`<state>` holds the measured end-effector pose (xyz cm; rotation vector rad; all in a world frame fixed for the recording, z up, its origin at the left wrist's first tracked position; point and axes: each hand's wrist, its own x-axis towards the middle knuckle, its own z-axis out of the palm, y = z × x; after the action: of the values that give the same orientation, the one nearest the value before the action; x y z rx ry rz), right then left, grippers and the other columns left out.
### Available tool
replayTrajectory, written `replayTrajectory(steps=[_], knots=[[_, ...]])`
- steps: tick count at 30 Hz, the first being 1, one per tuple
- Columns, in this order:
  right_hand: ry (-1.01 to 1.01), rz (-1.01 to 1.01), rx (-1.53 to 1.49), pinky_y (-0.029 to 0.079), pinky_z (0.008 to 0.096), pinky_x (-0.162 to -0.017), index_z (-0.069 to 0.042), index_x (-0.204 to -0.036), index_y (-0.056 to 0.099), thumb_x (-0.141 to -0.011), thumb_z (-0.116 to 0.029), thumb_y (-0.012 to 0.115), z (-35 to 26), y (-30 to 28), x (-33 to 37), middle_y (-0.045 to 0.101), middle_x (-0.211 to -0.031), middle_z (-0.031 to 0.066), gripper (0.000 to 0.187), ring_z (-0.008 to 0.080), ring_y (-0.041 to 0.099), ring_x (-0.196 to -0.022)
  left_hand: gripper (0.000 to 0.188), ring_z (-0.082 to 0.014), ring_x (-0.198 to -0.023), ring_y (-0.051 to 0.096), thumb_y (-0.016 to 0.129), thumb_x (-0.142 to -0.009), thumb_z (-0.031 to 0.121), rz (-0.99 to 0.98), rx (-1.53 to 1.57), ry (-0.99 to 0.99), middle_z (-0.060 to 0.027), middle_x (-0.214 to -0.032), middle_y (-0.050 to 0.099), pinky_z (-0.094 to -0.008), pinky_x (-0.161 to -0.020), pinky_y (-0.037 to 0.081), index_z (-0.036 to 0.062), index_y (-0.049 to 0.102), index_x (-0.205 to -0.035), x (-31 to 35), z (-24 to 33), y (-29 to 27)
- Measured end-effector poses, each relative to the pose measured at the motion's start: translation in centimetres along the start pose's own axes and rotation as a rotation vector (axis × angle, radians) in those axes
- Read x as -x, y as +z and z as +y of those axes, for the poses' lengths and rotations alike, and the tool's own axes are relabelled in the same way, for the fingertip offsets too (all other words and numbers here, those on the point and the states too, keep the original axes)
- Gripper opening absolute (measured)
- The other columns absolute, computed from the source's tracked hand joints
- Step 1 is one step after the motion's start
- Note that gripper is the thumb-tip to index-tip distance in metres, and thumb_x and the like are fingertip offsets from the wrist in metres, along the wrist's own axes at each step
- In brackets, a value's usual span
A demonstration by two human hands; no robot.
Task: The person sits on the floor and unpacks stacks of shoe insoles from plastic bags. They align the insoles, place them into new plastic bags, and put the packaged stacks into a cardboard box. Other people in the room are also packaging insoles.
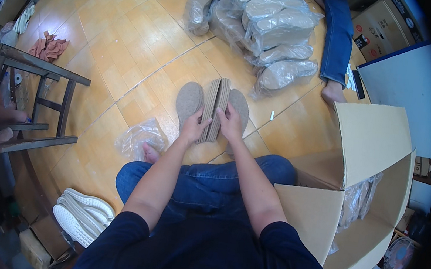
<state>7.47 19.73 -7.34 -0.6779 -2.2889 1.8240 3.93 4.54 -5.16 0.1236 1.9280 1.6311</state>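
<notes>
On the tiled floor before my crossed legs stand two stacks of grey-brown shoe insoles, tipped on their sides with their layered edges facing each other. My left hand (193, 126) is closed round the left insole stack (189, 98), thumb on its layered edge. My right hand (230, 124) grips the right insole stack (239, 105) the same way. A narrow gap runs between the two stacks. Beside my left forearm lies a crumpled clear plastic bag (143, 137), which looks empty.
Many plastic-wrapped insole bundles (281, 29) are heaped ahead, beside another person's jeans-clad leg (337, 39). An open cardboard box (306, 212) holding wrapped bundles stands at my right. White shoe soles (79, 217) lie left of me, near a dark wooden stool (61, 109).
</notes>
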Motion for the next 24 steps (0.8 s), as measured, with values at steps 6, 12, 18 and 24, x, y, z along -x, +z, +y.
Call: replayTrajectory(steps=[6,12,18,24], knots=[[0.026,0.127,0.559,0.047,0.0472,-0.088,-0.002,-0.142,0.034,-0.087,-0.028,0.058,-3.8,0.0,1.4,0.057,-0.110,0.0247,0.066,0.0397,0.060,-0.099,0.063,-0.0421,-0.105,0.059,0.062,-0.086,0.016,0.134,-0.542,0.051,-0.0293,-0.112,0.060,-0.0448,-0.091,0.047,0.0015,0.033,-0.140,1.0,2.2,1.1],[0.081,0.042,0.570,0.045,0.0493,-0.092,0.000,-0.143,0.027,-0.081,-0.026,0.057,-6.3,1.5,1.8,0.049,-0.127,0.0266,0.074,0.0423,0.054,-0.109,0.050,-0.0452,-0.104,0.057,0.058,-0.085,0.014,0.261,-0.402,0.043,-0.0317,-0.112,0.058,-0.0481,-0.089,0.046,0.0007,0.037,-0.129,1.6,4.2,1.7],[0.076,0.040,0.491,0.045,0.0493,-0.092,0.001,-0.136,0.037,-0.081,-0.022,0.060,-8.6,1.5,2.9,0.050,-0.121,0.0231,0.063,0.0403,0.052,-0.110,0.042,-0.0264,-0.091,0.062,0.052,-0.087,0.005,0.458,0.269,0.147,-0.0163,-0.104,0.060,-0.0360,-0.081,0.050,0.0029,0.038,-0.126,3.8,8.7,-4.9],[-0.230,-0.003,0.764,0.048,0.0453,-0.088,-0.005,-0.134,0.044,-0.082,-0.021,0.063,-9.4,8.4,5.0,0.049,-0.121,0.0176,0.058,0.0350,0.050,-0.113,0.042,-0.0202,-0.100,0.058,0.048,-0.088,0.001,0.609,0.363,0.237,-0.0158,-0.114,0.057,-0.0310,-0.085,0.047,0.0016,0.035,-0.128,10.4,9.8,-9.0]])
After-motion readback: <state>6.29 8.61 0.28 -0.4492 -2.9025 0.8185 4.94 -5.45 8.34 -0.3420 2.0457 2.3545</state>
